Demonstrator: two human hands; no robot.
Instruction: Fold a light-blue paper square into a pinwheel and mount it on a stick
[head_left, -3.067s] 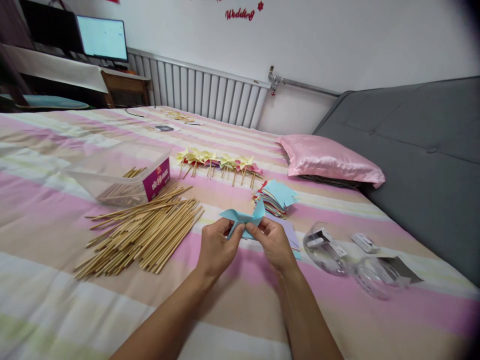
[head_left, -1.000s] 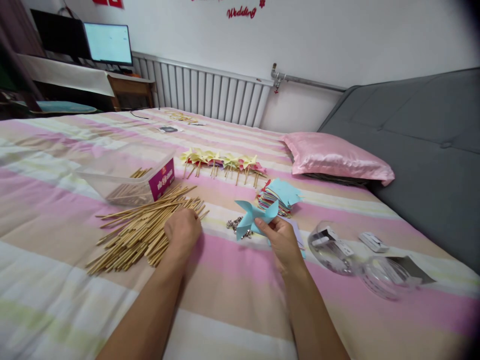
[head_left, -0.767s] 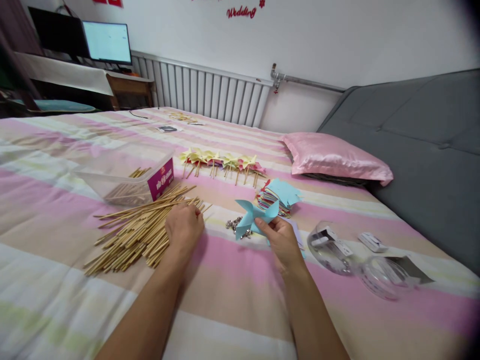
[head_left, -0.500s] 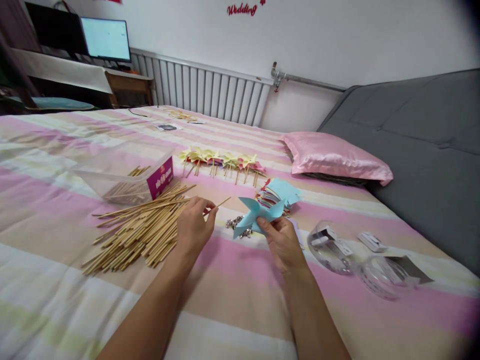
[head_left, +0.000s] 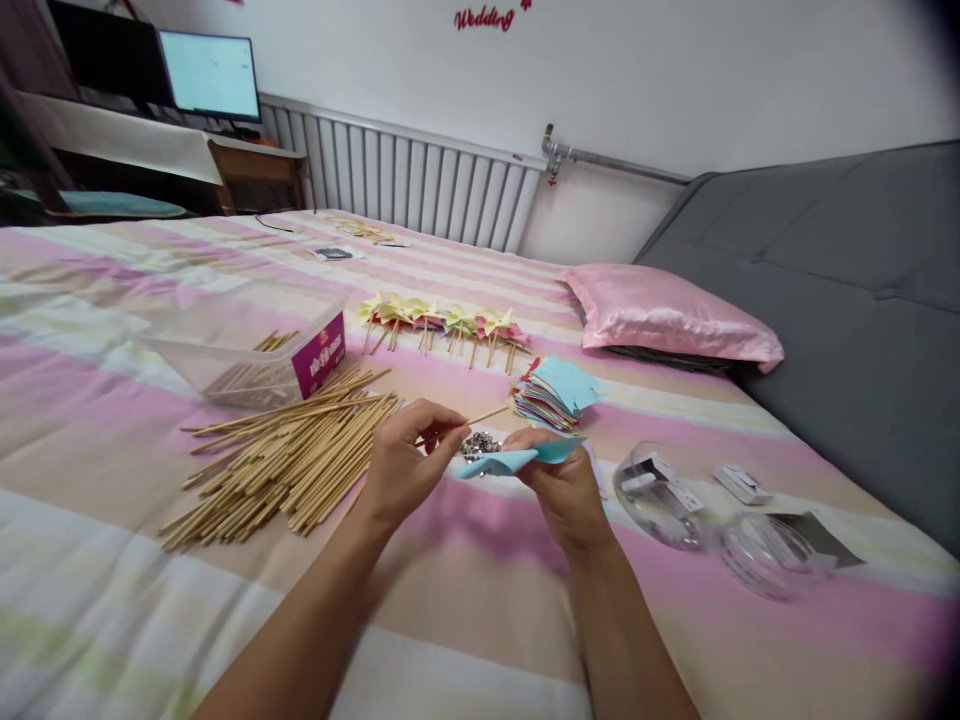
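Between the fingers of my left hand is a thin wooden stick, its free end pointing right and slightly up. My right hand pinches a light-blue paper pinwheel, which is tilted so I see it nearly edge-on. Just behind the pinwheel lies a small heap of silvery metal pins. Left of my left hand is a large loose pile of wooden sticks. Beyond my right hand sits a stack of coloured paper pieces, light blue on top.
A clear plastic box with sticks in it stands at left. Finished yellow and pink pinwheels lie in a row farther back. Clear round containers and a small white packet are at right. A pink pillow lies near the grey headboard.
My left hand has moved right with the stick, toward the pinwheel. My right hand has turned the pinwheel from facing me to nearly edge-on.
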